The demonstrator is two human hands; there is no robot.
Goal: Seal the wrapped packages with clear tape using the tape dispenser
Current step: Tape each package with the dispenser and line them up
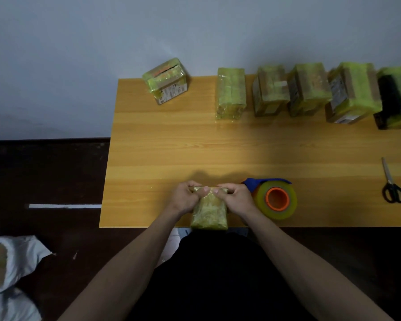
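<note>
Both hands [183, 197] on package [209, 213]

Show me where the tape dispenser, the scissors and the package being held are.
tape dispenser [277, 199]: head view, on the orange core of its roll.
scissors [393, 193]: head view, on the black handles.
package [209, 214]: head view, on its wrapped top face between the wrists.

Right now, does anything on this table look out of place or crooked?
One wrapped package sits apart at the far left, turned askew, while five others line the back edge. The package being held overhangs the table's near edge.
</note>
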